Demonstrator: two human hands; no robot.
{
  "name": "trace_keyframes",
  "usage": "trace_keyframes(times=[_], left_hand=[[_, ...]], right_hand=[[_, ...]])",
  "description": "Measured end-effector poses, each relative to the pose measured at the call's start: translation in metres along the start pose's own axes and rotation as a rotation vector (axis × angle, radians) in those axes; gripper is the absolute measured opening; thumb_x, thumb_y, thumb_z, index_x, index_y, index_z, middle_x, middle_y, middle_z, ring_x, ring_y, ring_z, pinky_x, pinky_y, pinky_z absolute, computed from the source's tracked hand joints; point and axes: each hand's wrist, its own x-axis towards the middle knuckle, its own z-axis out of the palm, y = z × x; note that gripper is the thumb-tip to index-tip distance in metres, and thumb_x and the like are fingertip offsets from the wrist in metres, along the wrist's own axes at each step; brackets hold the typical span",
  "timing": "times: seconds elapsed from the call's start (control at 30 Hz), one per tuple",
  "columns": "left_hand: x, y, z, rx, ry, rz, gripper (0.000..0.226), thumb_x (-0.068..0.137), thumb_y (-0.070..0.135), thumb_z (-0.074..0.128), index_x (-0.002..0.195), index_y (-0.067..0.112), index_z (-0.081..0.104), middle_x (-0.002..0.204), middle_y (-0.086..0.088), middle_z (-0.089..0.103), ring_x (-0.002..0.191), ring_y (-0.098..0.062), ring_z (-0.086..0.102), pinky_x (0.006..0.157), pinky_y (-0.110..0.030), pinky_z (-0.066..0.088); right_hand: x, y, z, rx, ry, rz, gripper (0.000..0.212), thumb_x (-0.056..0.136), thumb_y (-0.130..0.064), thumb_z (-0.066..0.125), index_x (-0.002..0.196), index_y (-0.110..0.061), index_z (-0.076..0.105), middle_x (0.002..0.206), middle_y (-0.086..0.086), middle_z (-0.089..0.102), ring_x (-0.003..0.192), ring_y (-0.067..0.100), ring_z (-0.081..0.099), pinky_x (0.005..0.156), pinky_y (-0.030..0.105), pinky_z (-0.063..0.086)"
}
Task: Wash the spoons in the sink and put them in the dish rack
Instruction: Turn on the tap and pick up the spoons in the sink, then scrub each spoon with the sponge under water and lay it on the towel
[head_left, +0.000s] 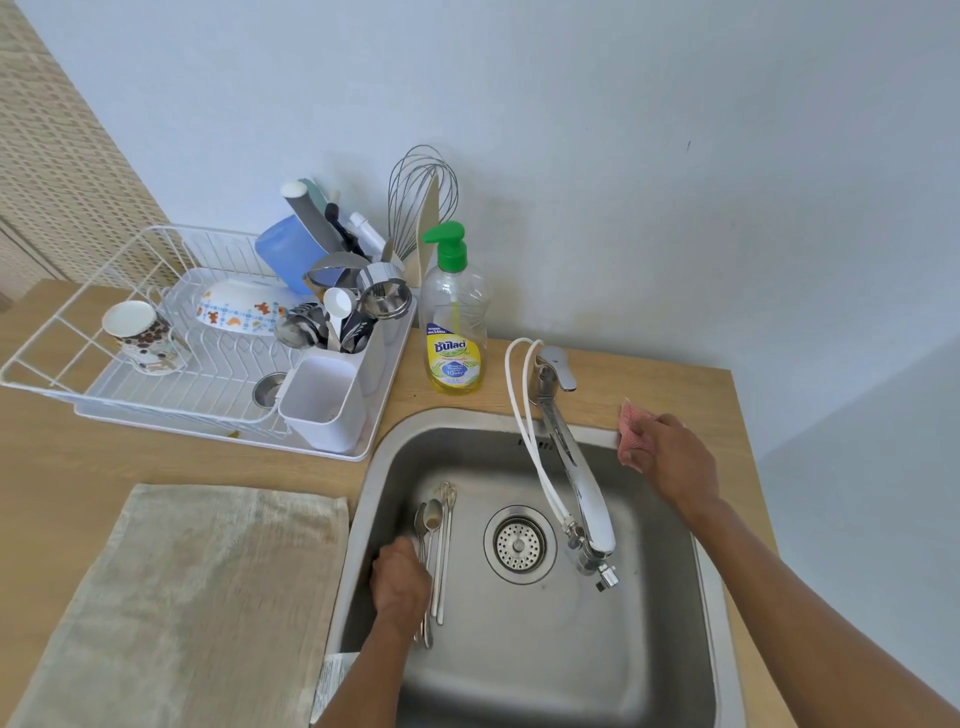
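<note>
several spoons (434, 525) lie in the sink (519, 665); left grip (401, 577) curls on their handles, right grip (667, 452) pinches a pink sponge (635, 422) at the rim.

Home kitchen (sink (395, 467), dish rack (62, 358))

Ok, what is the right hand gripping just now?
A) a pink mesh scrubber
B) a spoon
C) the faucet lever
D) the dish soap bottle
A: the right hand grips the pink mesh scrubber at the sink back rim, right of the faucet; the spoons are in the left hand.
</note>
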Motion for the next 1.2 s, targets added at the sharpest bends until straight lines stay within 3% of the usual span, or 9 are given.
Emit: trace_keyframes(times=[0.2, 0.37, 0.53, 0.63, 0.7, 0.77, 0.9, 1.0, 1.2], left_hand=[[-0.006, 0.001, -0.006, -0.025, -0.023, 0.006, 0.027, 0.100, 0.032, 0.045, 0.113, 0.012, 0.058, 0.114, -0.009, 0.066, 0.103, -0.021, 0.068, 0.083, -0.028, 0.054], [-0.007, -0.009, -0.002, -0.520, -0.131, 0.024, 0.012, 0.097, 0.016, 0.045, 0.090, 0.012, 0.055, 0.069, -0.011, 0.072, 0.050, -0.024, 0.070, 0.055, -0.035, 0.059], [-0.033, -0.010, -0.009, -0.759, -0.180, 0.044, 0.010, 0.101, 0.014, 0.039, 0.095, 0.011, 0.046, 0.066, -0.014, 0.059, 0.038, -0.023, 0.057, 0.039, -0.026, 0.044], [-0.047, -0.014, -0.008, -0.714, -0.177, 0.070, 0.010, 0.101, 0.015, 0.038, 0.095, 0.012, 0.046, 0.063, -0.011, 0.056, 0.037, -0.020, 0.050, 0.034, -0.022, 0.035], [-0.052, -0.017, -0.004, -0.681, -0.165, 0.118, 0.011, 0.101, 0.015, 0.039, 0.095, 0.012, 0.047, 0.061, -0.008, 0.055, 0.041, -0.018, 0.046, 0.039, -0.024, 0.037], [-0.056, -0.019, -0.002, -0.653, -0.162, 0.159, 0.010, 0.101, 0.015, 0.040, 0.094, 0.013, 0.047, 0.060, -0.005, 0.056, 0.044, -0.016, 0.045, 0.047, -0.028, 0.039], [-0.066, -0.015, -0.002, -0.691, -0.215, 0.179, 0.009, 0.099, 0.013, 0.044, 0.092, 0.015, 0.050, 0.056, -0.001, 0.052, 0.047, -0.015, 0.041, 0.048, -0.029, 0.034], [-0.072, -0.011, -0.006, -0.735, -0.260, 0.178, 0.012, 0.099, 0.013, 0.046, 0.093, 0.012, 0.055, 0.052, 0.004, 0.047, 0.044, -0.011, 0.036, 0.045, -0.023, 0.029], [-0.088, -0.007, -0.014, -0.756, -0.413, 0.198, 0.028, 0.103, 0.018, 0.039, 0.093, 0.011, 0.065, 0.052, 0.003, 0.038, 0.040, -0.007, 0.026, 0.039, -0.017, 0.019]], right_hand=[[0.003, -0.001, 0.000, 0.040, 0.031, -0.026, 0.011, 0.086, -0.026, 0.067, 0.092, -0.020, 0.061, 0.087, -0.003, 0.049, 0.087, 0.029, 0.059, 0.060, 0.033, 0.038], [-0.010, -0.009, 0.005, 0.144, 0.092, -0.067, 0.021, 0.093, -0.037, 0.060, 0.082, -0.024, 0.047, 0.084, -0.003, 0.055, 0.074, 0.024, 0.055, 0.057, 0.035, 0.041], [-0.064, -0.026, 0.009, 0.679, 0.162, 0.113, 0.017, 0.096, -0.033, 0.055, 0.082, -0.024, 0.059, 0.063, -0.002, 0.066, 0.067, 0.015, 0.067, 0.069, 0.037, 0.054], [-0.106, -0.040, 0.016, 1.141, 0.019, 0.238, 0.025, 0.096, -0.027, 0.050, 0.097, -0.017, 0.074, 0.086, 0.014, 0.074, 0.085, 0.036, 0.069, 0.086, 0.056, 0.056], [-0.131, -0.052, 0.024, 1.506, -0.117, 0.381, 0.037, 0.093, -0.020, 0.043, 0.093, -0.011, 0.079, 0.095, 0.025, 0.073, 0.085, 0.037, 0.069, 0.080, 0.049, 0.058], [-0.151, -0.062, 0.038, 1.787, -0.226, 0.582, 0.036, 0.090, -0.016, 0.041, 0.087, -0.004, 0.075, 0.096, 0.018, 0.074, 0.083, 0.029, 0.068, 0.074, 0.041, 0.057], [-0.170, -0.074, 0.070, 1.878, -0.274, 0.764, 0.036, 0.084, -0.028, 0.054, 0.110, -0.007, 0.068, 0.097, 0.016, 0.075, 0.099, 0.033, 0.066, 0.093, 0.050, 0.050], [-0.169, -0.078, 0.084, 1.909, -0.277, 0.809, 0.038, 0.087, -0.035, 0.056, 0.113, -0.010, 0.068, 0.115, 0.019, 0.070, 0.118, 0.040, 0.059, 0.103, 0.058, 0.043], [-0.166, -0.077, 0.097, 1.932, -0.233, 0.879, 0.035, 0.095, -0.038, 0.049, 0.114, -0.014, 0.065, 0.120, 0.019, 0.066, 0.116, 0.038, 0.056, 0.088, 0.046, 0.051]])
